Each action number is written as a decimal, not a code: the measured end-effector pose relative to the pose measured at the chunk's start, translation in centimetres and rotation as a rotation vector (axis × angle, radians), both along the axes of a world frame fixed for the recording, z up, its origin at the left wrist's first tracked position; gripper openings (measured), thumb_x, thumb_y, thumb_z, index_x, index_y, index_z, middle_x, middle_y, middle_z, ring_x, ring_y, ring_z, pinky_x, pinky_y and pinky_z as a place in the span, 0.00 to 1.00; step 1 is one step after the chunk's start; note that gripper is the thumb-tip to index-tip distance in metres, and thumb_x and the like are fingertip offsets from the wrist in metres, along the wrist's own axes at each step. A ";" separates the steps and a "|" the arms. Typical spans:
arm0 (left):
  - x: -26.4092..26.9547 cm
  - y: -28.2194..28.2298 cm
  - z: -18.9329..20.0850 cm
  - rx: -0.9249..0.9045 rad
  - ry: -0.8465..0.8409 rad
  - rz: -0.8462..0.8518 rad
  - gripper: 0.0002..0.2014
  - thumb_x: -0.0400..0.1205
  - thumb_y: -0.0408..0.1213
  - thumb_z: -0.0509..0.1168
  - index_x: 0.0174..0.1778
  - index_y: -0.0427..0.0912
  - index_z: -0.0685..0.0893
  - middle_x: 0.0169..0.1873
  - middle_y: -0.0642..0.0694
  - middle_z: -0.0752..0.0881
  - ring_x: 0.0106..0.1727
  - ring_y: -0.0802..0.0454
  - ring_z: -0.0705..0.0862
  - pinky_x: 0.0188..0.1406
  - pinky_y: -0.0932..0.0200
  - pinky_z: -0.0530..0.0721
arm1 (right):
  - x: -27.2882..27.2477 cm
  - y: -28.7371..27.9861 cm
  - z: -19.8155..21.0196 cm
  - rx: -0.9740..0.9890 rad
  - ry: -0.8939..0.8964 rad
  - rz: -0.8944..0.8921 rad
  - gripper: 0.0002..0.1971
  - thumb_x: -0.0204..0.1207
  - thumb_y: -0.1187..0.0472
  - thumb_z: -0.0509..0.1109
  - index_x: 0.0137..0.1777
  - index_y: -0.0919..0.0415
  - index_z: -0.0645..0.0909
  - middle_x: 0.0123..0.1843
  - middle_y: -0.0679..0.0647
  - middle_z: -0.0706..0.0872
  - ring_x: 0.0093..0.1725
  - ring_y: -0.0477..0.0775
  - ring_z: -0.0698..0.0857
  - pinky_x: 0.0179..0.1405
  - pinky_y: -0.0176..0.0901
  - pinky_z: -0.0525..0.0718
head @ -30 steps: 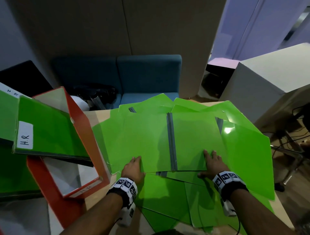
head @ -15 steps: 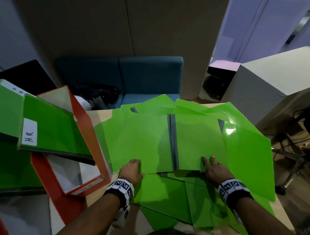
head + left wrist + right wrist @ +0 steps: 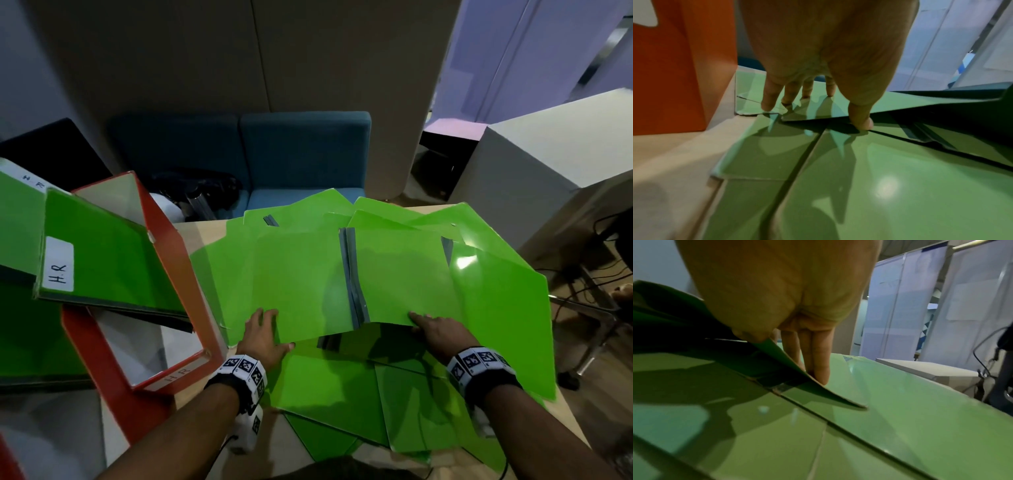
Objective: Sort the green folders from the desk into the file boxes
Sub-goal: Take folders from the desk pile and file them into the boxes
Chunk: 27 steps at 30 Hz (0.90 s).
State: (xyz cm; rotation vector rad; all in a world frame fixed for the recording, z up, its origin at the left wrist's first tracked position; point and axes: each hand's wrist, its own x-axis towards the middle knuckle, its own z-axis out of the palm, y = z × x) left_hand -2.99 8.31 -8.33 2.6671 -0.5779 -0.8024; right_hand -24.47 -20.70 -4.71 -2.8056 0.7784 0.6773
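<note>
An open green folder (image 3: 308, 281) with a grey spine (image 3: 352, 274) lies on top of a spread pile of green folders (image 3: 342, 394) on the desk. My left hand (image 3: 267, 332) holds its near left corner; the thumb (image 3: 861, 123) is tucked at the near edge and the fingers are spread by the left edge. My right hand (image 3: 435, 332) pinches the near right edge, with the sheet (image 3: 830, 394) passing between thumb and fingers. The folder's near edge is raised off the pile. A red file box (image 3: 178, 260) marked H.R stands at the left.
A green folder labelled H.R (image 3: 113, 260) leans in the red box, with more green folders further left. Bare desk (image 3: 202, 229) shows between box and pile. A blue sofa (image 3: 301, 154) sits behind the desk, and a white cabinet (image 3: 548, 154) stands at the right.
The open folder's near edge has come up off the pile and its spine now bends. Both hands have closed on that edge instead of lying flat.
</note>
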 end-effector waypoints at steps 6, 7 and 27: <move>-0.3 -0.2 1.6 -0.132 -0.033 -0.025 0.38 0.80 0.33 0.69 0.83 0.49 0.56 0.84 0.49 0.54 0.81 0.42 0.65 0.79 0.44 0.65 | 0.4 0.4 1.7 -0.025 -0.113 -0.076 0.23 0.87 0.48 0.51 0.81 0.46 0.62 0.59 0.60 0.87 0.54 0.63 0.86 0.49 0.50 0.82; -0.3 -0.4 2.0 -0.166 -0.059 -0.030 0.37 0.80 0.31 0.68 0.83 0.49 0.58 0.83 0.49 0.57 0.80 0.44 0.67 0.79 0.46 0.66 | 0.7 0.3 2.1 -0.033 -0.142 -0.093 0.23 0.86 0.48 0.51 0.81 0.45 0.62 0.57 0.60 0.88 0.53 0.63 0.87 0.47 0.50 0.82; 1.4 -6.4 15.2 -1.299 -0.417 0.101 0.12 0.81 0.40 0.68 0.57 0.62 0.80 0.48 0.63 0.88 0.51 0.57 0.86 0.51 0.59 0.82 | 7.8 -0.3 14.3 -0.063 -1.159 -0.367 0.23 0.82 0.49 0.52 0.44 0.68 0.78 0.30 0.61 0.75 0.31 0.63 0.76 0.32 0.45 0.61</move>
